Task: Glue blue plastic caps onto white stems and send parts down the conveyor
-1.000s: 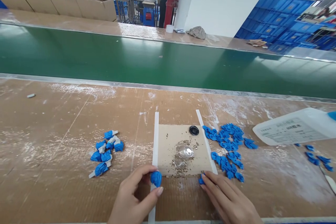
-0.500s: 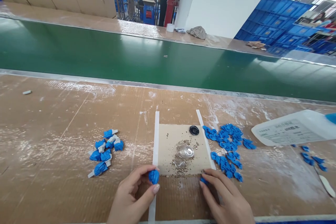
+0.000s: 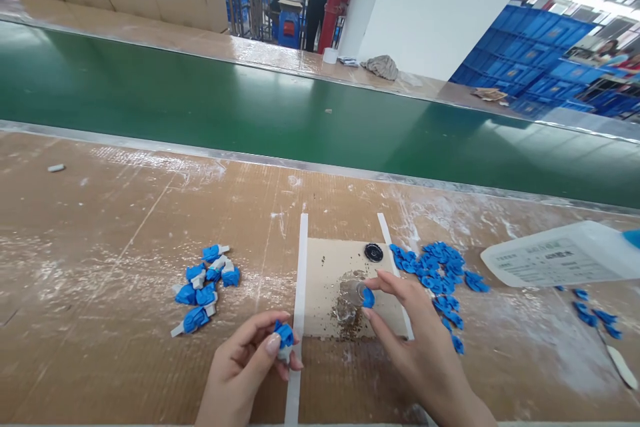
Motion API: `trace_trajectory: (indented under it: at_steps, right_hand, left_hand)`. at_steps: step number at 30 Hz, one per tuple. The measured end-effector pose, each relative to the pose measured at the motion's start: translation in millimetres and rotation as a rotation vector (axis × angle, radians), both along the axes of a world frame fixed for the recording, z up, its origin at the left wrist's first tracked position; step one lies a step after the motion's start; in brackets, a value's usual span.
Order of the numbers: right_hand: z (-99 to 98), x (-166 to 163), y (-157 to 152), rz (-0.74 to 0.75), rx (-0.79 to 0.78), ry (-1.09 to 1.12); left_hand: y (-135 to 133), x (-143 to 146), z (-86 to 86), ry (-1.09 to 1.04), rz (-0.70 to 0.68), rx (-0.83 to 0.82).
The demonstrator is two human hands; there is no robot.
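Near the front, my left hand [image 3: 237,363] is closed around a small blue piece with a pale grey base [image 3: 285,335], held between thumb and fingers. My right hand [image 3: 420,333] pinches a thin blue curved piece [image 3: 369,297] at the edge of a clear wet puddle [image 3: 350,291]. Whether the piece touches the liquid I cannot tell. Under the puddle lies a tan cardboard square [image 3: 316,307] spotted with dark specks. Right of it spreads a pile of loose blue petal-like pieces [image 3: 440,265], partly behind my right hand. Several blue-and-grey pieces [image 3: 205,293] lie to the left.
A black round cap [image 3: 373,252] rests on the cardboard's far right corner. White strips [image 3: 301,267] flank the square. A white bottle [image 3: 555,255] lies at the right, with a white-handled tool [image 3: 622,368] nearer me. Beyond runs a green belt [image 3: 250,107].
My right hand has moved left and away from me, carrying a blue piece from the cardboard's near right edge to the puddle. My left hand has tilted its piece, exposing the grey base.
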State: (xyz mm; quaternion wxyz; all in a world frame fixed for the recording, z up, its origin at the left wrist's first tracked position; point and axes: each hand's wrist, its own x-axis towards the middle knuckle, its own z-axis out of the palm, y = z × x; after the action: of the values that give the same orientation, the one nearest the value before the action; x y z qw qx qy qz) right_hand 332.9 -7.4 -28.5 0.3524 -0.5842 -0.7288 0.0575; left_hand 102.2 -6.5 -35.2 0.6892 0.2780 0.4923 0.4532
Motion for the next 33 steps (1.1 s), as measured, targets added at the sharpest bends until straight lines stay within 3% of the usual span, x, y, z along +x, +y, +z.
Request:
trace_trajectory:
  at_steps: [11, 15, 20, 24, 28, 33]
  right_hand:
    - [-11.5, -0.4, -4.4, -0.037, -0.065, 0.092]
    - [-9.2, -11.1, -16.5, -0.062, -0.128, 0.452]
    - [-14.9, -23.3, -40.2, 0.087, -0.338, 0.981]
    - [-18.8, -25.4, -52.4, 0.267, -0.462, 1.166]
    - [-11.2, -32.3, -55.9, 0.174, -0.543, 1.193]
    - [-10.2, -47.9, -51.2, 0.092, -0.376, 1.208]
  left_hand:
    - [0.8, 0.3, 4.1, -0.077, 0.023, -0.074]
    - [-2.7, 9.1, 10.0, -0.085, 0.008, -0.111]
    - [-8.7, 28.0, 19.3, -0.200, -0.073, -0.132]
    - [-11.3, 38.1, 25.8, -0.296, -0.196, -0.132]
    - [-13.5, 41.4, 29.6, -0.333, -0.223, -0.109]
    - [-16.0, 42.6, 31.1, -0.367, -0.162, -0.118]
